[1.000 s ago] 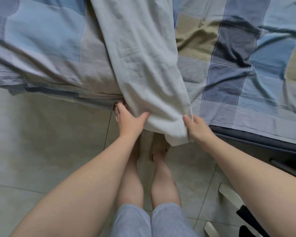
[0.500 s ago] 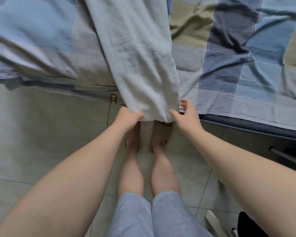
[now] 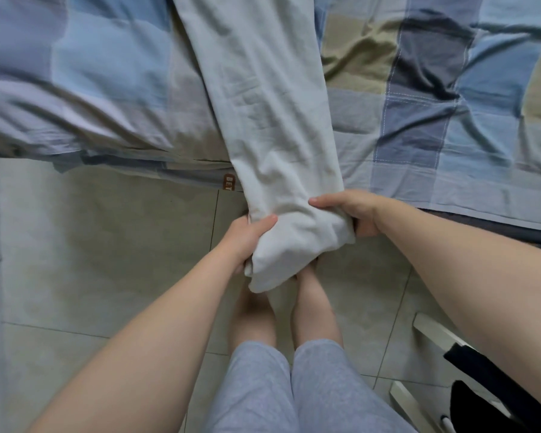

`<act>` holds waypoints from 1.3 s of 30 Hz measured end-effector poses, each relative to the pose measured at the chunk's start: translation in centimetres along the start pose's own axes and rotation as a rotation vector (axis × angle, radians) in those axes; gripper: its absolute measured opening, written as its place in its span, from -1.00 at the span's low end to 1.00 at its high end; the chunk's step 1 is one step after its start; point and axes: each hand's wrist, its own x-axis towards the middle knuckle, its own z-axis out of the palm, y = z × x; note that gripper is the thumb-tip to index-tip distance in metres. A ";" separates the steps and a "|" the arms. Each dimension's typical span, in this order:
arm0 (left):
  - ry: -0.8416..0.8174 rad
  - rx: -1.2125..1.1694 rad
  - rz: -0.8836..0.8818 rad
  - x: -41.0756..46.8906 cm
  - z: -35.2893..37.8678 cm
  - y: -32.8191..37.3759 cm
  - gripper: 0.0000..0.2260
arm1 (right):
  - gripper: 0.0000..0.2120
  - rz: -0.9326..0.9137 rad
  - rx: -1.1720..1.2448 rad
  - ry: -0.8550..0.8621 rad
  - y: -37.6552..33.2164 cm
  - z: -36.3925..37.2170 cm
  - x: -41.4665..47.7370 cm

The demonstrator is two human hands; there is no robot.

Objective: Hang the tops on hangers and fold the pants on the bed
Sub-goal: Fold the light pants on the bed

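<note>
Pale grey-white pants (image 3: 263, 98) lie stretched across the bed (image 3: 419, 89), which has a blue, grey and tan patchwork cover. Their lower end hangs past the bed's front edge, bunched above the floor. My left hand (image 3: 247, 239) grips that end from the left, thumb on top of the cloth. My right hand (image 3: 353, 214) grips it from the right, fingers curled under the fabric. The upper part of the pants runs out of view at the top.
The tiled floor (image 3: 91, 260) lies in front of the bed, with my bare legs and grey shorts (image 3: 288, 389) below the hands. At the lower right stands a white frame (image 3: 431, 332) with dark cloth (image 3: 506, 382) on it.
Both hands have closed fully on the pants' end and drawn it down off the bed edge toward me, so the cloth now bunches between them.
</note>
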 end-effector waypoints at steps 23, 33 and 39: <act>0.201 0.098 0.075 -22.4 -5.1 -0.2 -0.62 | -0.77 -0.408 0.267 0.495 9.5 17.4 -20.4; 0.297 -0.079 0.189 -31.1 -9.1 -11.1 -0.56 | -0.92 -0.504 0.429 0.392 20.5 25.9 -24.4; 0.314 -0.015 0.105 -35.4 -12.4 -20.8 -0.56 | -0.90 -0.425 0.474 0.332 30.9 31.5 -25.0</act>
